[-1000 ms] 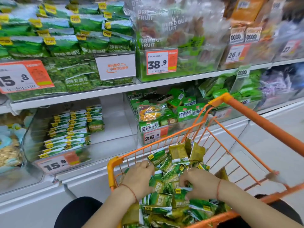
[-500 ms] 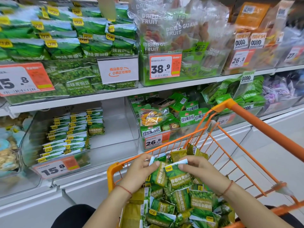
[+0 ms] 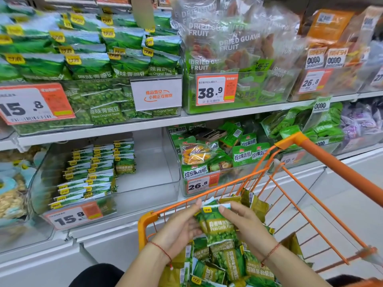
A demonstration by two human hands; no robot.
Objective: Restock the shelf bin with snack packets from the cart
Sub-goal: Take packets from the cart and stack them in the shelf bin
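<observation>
Shop aisle, white shelving point(image 3: 132, 125) in two tiers, clear plastic bins with orange price tags; at 9 o'clock, lower tier, the shelf bin point(image 3: 161, 183) tagged 15.8, part-filled: stacked rows of green pea packets point(image 3: 93, 172) along its left half, right half bare; at 11 o'clock, upper tier, larger green pea bags point(image 3: 89, 65), a white notice card point(image 3: 156, 94) at the bin front; at 1 o'clock, dried guava fruit bags point(image 3: 234, 44), tagged 38.9; at centre, mixed vegetable crisp packs point(image 3: 209, 158), tagged 26.8; at 5 o'clock, orange wire cart point(image 3: 323, 150), heaped with small green snack packets point(image 3: 219, 264); both hands together above the heap, close to the cart's front rim; left hand point(image 3: 178, 228) and right hand point(image 3: 244, 226) clasp a small bunch of garlic pea packets point(image 3: 217, 224) between them, fingers curled round its sides; a red string bracelet on each wrist.
</observation>
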